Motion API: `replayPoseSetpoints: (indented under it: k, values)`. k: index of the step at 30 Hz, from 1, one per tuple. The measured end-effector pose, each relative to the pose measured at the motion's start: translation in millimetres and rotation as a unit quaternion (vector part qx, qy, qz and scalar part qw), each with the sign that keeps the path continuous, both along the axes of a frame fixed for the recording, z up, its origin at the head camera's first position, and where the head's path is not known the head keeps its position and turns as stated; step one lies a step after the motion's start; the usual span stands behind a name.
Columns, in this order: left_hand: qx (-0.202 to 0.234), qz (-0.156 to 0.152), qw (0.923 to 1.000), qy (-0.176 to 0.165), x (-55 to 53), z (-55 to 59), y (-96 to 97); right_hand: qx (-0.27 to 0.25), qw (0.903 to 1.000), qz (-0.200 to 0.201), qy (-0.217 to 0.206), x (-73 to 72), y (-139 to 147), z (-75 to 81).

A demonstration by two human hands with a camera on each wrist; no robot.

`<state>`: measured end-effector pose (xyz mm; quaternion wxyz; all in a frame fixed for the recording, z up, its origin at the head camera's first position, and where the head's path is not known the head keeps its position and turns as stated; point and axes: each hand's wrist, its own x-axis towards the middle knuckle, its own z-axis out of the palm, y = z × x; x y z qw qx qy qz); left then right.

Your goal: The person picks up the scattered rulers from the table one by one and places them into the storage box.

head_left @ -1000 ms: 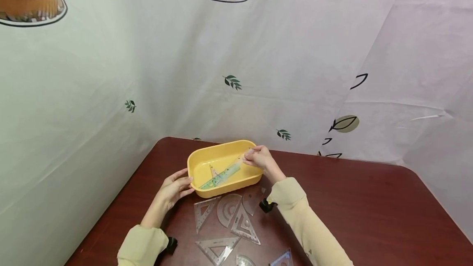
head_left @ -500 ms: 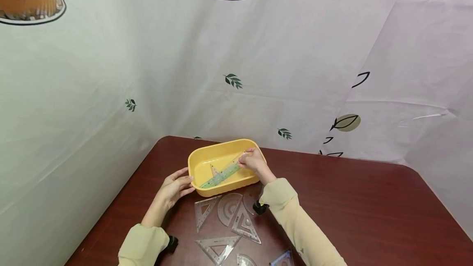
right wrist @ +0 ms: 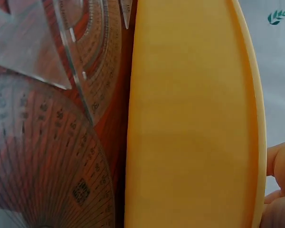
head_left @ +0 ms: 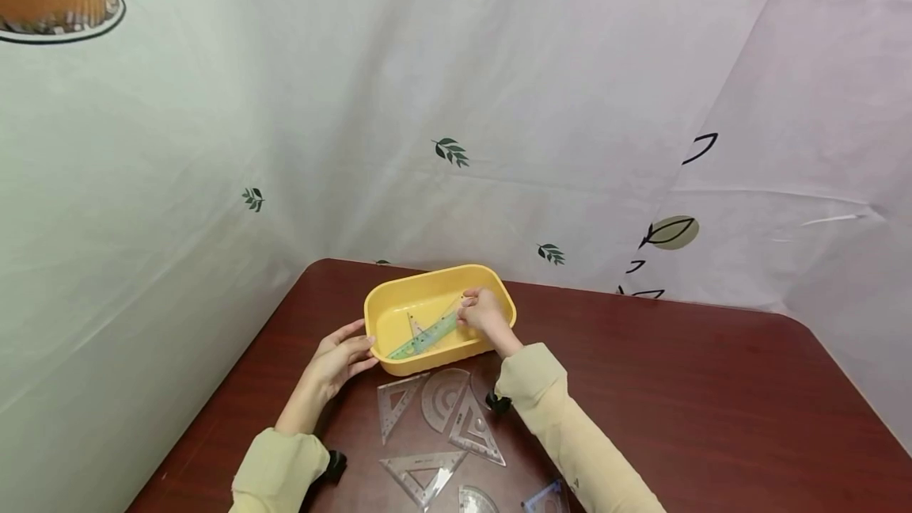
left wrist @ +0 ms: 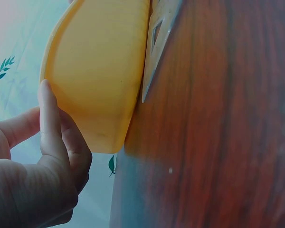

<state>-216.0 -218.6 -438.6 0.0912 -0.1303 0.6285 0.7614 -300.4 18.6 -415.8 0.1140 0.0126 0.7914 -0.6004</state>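
Note:
A yellow plastic bin stands toward the back of the table. My left hand holds its left end, fingertips at the rim; the left wrist view shows this hand against the bin's outer wall. My right hand reaches over the bin's right side, thumb and fingers pinching the upper end of a ruler. A green see-through ruler lies slanting inside, crossed by a small clear set square. In the right wrist view, the bin wall hides most of the right hand.
In front of the bin lie clear set squares and protractors, several in all. A blue-tinted set square lies near the bottom edge of the view. The dark red table meets a white printed curtain behind.
My right hand has moved left and slightly down, further inside the bin, along with the ruler end it pinches. My left hand keeps its hold on the bin.

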Motion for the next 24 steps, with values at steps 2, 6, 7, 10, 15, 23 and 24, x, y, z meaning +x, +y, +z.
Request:
replayPoseSetpoints:
  k: [2,6,7,10,15,23,24]
  values:
    - [0.001,0.0,1.0,0.0,0.0,1.1,0.3,0.023,0.9997,0.008,0.0,0.3,0.1,-0.2]
    - [0.001,0.001,1.0,0.001,0.2,2.7,0.5,0.064,0.9974,0.031,-0.001,0.1,1.8,-0.2]
    - [0.001,0.001,1.0,0.001,0.2,3.0,0.4,0.069,0.9969,0.038,-0.003,0.2,2.3,0.2]
    - [0.0,0.001,1.0,0.002,0.3,2.8,0.3,0.086,0.9948,0.055,-0.003,0.3,3.5,1.2]
    - [0.002,0.001,1.0,0.003,0.3,1.9,0.1,0.118,0.9897,0.082,0.0,0.7,5.3,0.3]
    - [0.009,0.006,0.9999,0.004,-0.2,-1.0,1.6,0.181,0.9786,0.097,0.016,2.7,5.8,-4.0]
    - [0.009,0.006,0.9999,0.004,-0.2,-1.2,1.7,0.184,0.978,0.096,0.019,2.9,5.5,-4.5]
